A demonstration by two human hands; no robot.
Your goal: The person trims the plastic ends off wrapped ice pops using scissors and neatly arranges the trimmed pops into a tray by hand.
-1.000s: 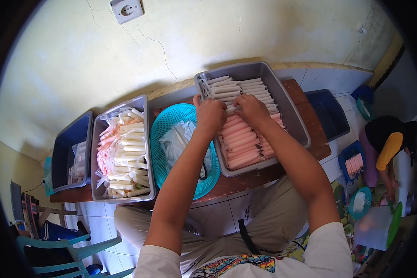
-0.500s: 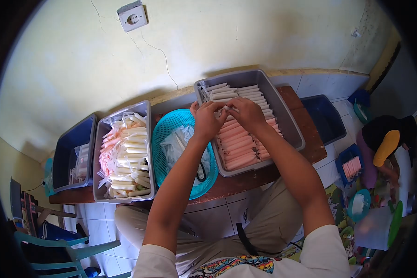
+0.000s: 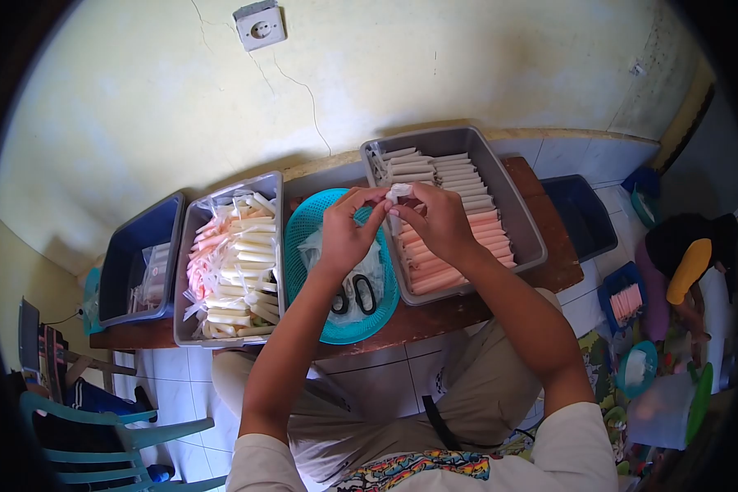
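Both of my hands meet over the left edge of a grey bin (image 3: pixel 536 238) filled with rows of pink and whitish filled plastic tubes (image 3: pixel 459 258). Between my fingertips is a small crumpled plastic bag (image 3: pixel 398 191). My left hand (image 3: pixel 353 228) pinches one side of it, fingers closed. My right hand (image 3: pixel 437 221) grips the other side with thumb and fingers. Below my left hand, a turquoise basket (image 3: pixel 336 335) holds clear plastic bags (image 3: pixel 372 261) and black-handled scissors (image 3: pixel 364 295), whose blades I cannot make out.
Left of the basket, another grey bin (image 3: pixel 282 246) holds bagged white and pink tubes. Beyond it stands a dark blue bin (image 3: pixel 116 271). All rest on a brown wooden bench (image 3: pixel 422 324). At right, a person (image 3: pixel 687 262) bends beside a blue tray (image 3: pixel 607 307) of pink tubes.
My hands have drawn back slightly from above the tube rows towards the basket side, and the crumpled plastic bag shows more between them. The scissors' handles have come into fuller view.
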